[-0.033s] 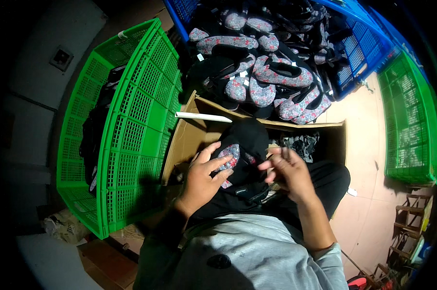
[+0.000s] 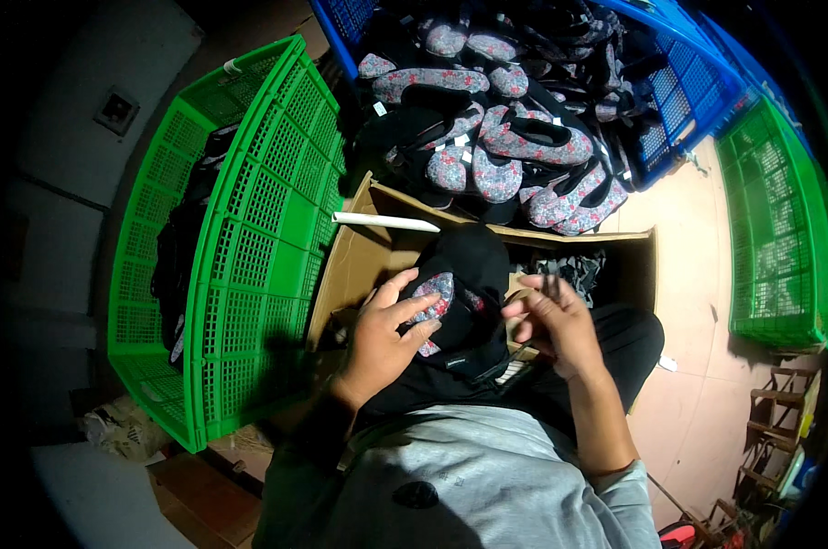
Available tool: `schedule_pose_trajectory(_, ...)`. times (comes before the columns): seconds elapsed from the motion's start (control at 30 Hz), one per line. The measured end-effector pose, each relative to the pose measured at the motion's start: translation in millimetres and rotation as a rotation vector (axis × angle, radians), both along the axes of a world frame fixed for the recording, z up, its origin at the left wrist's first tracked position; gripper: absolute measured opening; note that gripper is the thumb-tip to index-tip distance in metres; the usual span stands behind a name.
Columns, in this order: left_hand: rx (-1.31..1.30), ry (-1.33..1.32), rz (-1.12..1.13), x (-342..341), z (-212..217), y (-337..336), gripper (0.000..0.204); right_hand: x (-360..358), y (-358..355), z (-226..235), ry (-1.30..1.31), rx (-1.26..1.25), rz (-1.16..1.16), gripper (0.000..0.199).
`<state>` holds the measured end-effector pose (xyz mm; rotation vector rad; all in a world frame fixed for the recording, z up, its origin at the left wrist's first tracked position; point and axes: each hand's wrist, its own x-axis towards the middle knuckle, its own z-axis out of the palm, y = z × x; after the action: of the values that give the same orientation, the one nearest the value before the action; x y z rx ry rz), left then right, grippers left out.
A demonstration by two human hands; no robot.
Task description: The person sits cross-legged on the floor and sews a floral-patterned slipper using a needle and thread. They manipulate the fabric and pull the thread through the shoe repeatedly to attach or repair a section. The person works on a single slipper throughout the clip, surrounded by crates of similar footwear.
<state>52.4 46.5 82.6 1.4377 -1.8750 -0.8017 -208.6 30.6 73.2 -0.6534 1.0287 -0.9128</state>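
Note:
A flower-patterned fabric shoe with black parts rests over my lap. My left hand lies on it, fingers pressed across its patterned side and holding it. Above the shoe bulges a rounded black fabric piece; I cannot tell whether the two are joined. To the right, my right hand is raised a little apart from the shoe. Its thumb and fingers curl together in a pinch, and whatever they may hold is too small to make out.
Just ahead stands an open cardboard box with grey scraps and a white stick across its edge. Beyond it, a blue crate is heaped with similar shoes. Green crates stand left and right.
My right hand has moved slightly right, away from the shoe, and its fingers show more clearly. The left hand and the shoe keep their place.

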Motion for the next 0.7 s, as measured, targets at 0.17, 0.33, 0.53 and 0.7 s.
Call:
schedule_pose_trajectory(0.17,-0.031,-0.001,-0.026,1,-1,-3,0.038,-7,1,-21,0.179,-0.147,-0.005,0.019)
schedule_pose_trajectory(0.33,-0.037,-0.095,-0.044,0,-2,-1,0.039,24,4,-36,0.52,-0.36,0.159,0.05)
schedule_pose_trajectory(0.53,-0.171,-0.22,-0.03,-8,-13,5,0.036,35,13,-67,0.622,-0.367,0.231,0.027)
schedule_pose_trajectory(0.7,-0.22,-0.228,0.015,-10,-32,-3,0.035,40,19,-66,0.43,-0.372,0.162,0.012)
